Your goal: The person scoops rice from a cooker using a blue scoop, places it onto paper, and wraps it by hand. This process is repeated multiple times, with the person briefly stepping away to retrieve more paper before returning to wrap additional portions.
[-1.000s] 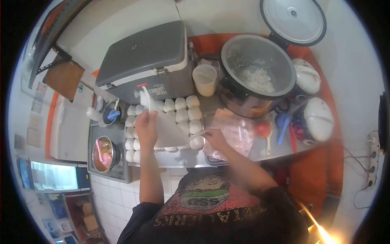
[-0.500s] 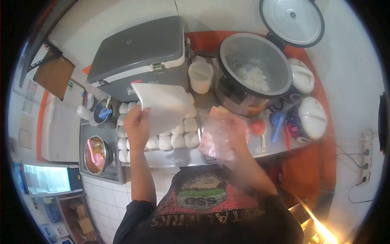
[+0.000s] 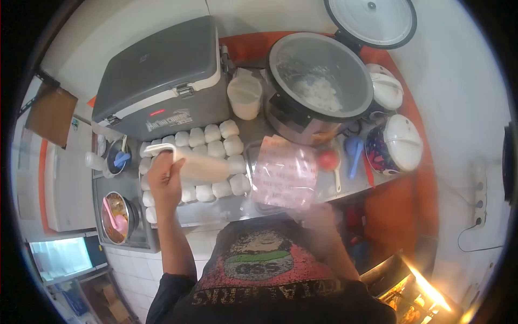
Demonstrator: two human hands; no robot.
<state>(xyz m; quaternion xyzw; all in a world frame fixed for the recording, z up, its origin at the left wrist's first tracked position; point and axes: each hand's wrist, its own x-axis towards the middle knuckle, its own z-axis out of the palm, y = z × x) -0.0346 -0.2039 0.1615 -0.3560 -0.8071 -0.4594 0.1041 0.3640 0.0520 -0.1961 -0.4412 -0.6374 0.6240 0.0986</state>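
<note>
My left hand is closed on the edge of a curled stack of white sheets, holding it above rows of white rounded lumps. Pink printed wrapping paper lies on a metal tray to the right, with a clear, shiny plastic sheet over its lower part. At the lower edge of this paper is my right hand, smeared by motion. Its fingers are too blurred to show whether they grip anything.
Behind the paper stands an open rice cooker with white rice inside. A grey cooler box and a plastic jug are at the back. Ladles, including a blue one, and lidded pots sit right; a curry bowl is left.
My right hand has moved down from the middle of the pink paper to its lower edge. The white stack in my left hand has tipped to a flatter, more edge-on angle. The camera view has shifted.
</note>
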